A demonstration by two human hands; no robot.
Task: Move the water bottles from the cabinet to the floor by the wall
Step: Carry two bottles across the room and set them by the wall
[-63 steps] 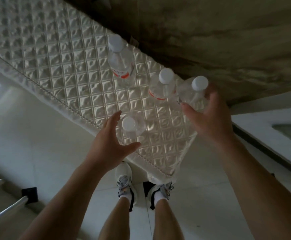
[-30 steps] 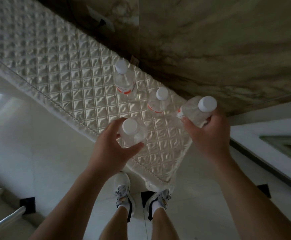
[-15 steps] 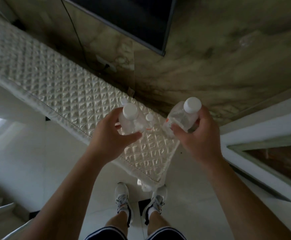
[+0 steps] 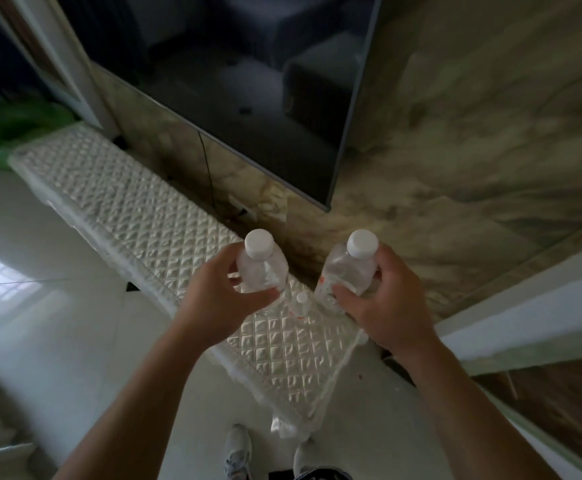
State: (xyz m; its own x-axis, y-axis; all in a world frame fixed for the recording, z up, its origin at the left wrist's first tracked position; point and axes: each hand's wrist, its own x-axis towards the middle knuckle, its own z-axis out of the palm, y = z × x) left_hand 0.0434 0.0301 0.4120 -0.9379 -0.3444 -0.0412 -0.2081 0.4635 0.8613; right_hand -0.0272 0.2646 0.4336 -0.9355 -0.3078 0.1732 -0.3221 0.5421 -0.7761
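Holding one water bottle per hand, both lifted clear above the cabinet (image 4: 165, 233) w/ its quilted cover. Left hand (image 4: 220, 289) is wrapped round the left bottle (image 4: 260, 268), fingers closed on its upper body just under the white cap. Right hand (image 4: 386, 299) grips the right bottle (image 4: 346, 275) the same way, that one tilted a bit, red label edge showing low down. A third bottle (image 4: 301, 304) stands on the cabinet top betw. the two hands; any others can't be seen, prob. hidden behind the hands.

Risks, as I judge them: clear plastic is smooth, so a bottle could slip during the carry and drop to the glossy floor (image 4: 57, 323), esp. the tilted right one. Lowering either bottle near the cabinet could clip the third bottle's cap and knock it over. Cover hangs loose at the near corner; a foot (image 4: 237, 452) or knee could snag it and drag it.
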